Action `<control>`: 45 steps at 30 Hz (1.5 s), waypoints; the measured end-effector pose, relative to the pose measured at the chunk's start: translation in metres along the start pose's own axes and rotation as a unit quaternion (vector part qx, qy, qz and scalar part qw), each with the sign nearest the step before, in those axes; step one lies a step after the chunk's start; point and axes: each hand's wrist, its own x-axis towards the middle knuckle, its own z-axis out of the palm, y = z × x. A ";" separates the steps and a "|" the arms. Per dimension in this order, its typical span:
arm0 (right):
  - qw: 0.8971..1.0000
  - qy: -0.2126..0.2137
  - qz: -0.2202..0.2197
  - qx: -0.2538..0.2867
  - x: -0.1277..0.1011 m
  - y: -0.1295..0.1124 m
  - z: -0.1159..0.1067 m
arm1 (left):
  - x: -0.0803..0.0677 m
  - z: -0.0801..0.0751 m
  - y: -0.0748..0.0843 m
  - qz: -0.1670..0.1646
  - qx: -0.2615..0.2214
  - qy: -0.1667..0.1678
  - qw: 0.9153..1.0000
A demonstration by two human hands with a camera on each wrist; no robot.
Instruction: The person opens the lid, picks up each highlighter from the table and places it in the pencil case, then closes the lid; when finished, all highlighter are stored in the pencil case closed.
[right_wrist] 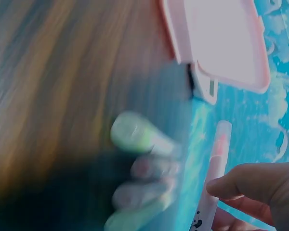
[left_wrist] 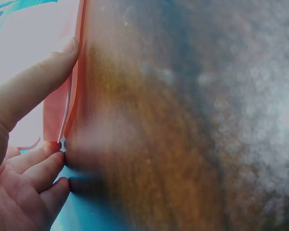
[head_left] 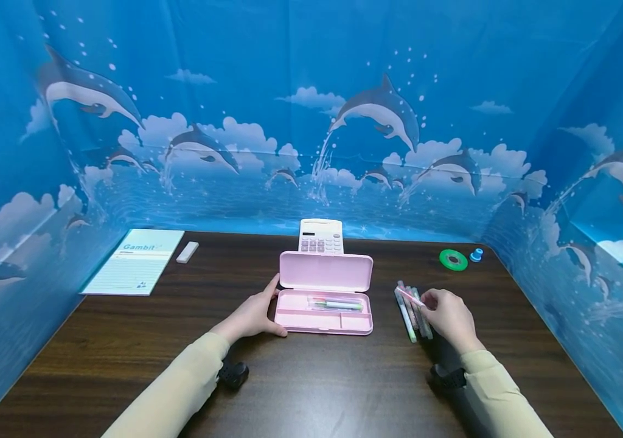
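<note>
An open pink pencil case [head_left: 325, 302] lies mid-table with a few pens [head_left: 339, 302] in its tray. My left hand [head_left: 254, 315] holds the case's left side, thumb along its edge [left_wrist: 62, 86] and fingers at the corner. To the right of the case, a row of several pens [head_left: 411, 311] lies on the table. My right hand [head_left: 448, 316] pinches a pink pen [head_left: 410, 296] lifted just above that row. The right wrist view shows the pink pen [right_wrist: 216, 168], blurred pen caps [right_wrist: 135, 132] and the case lid [right_wrist: 221, 38].
A white calculator [head_left: 320, 236] stands behind the case. A Gambit notepad [head_left: 135, 261] and a white eraser [head_left: 187, 252] lie at the back left. A green tape roll [head_left: 453, 260] and a small blue object [head_left: 476, 255] sit at the back right. Blue dolphin-print walls surround the dark wooden table [head_left: 311, 377].
</note>
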 end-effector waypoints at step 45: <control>0.984 -0.037 -0.171 0.016 0.021 -0.125 0.064 | -0.002 -0.002 0.004 -0.017 -0.005 -0.002 1.000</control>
